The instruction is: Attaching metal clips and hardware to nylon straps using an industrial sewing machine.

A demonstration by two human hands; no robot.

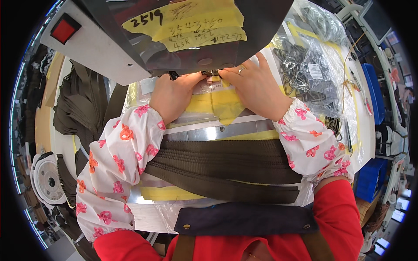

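Note:
A dark machine head point(200, 56), which looks like a sewing machine's, overhangs the work spot and hides part of both hands. My left hand point(176, 96) lies left of the small lit metal foot point(210, 72), its visible fingers drawn together and reaching toward it. From the right, my right hand point(261, 89), with a ring on one finger, brings its fingertips to the same foot; another finger points up beside the head. Whatever the fingertips hold is too small and covered to make out. Dark olive webbing straps point(226, 163) lie in a layered stack between my forearms.
More olive webbing point(80, 100) is heaped at the left. Plastic bags of dark metal buckles point(300, 71) lie at the right, near blue bins point(373, 93). A white round reel point(48, 178) stands at the lower left. Yellow tape point(226, 106) covers part of the machine bed.

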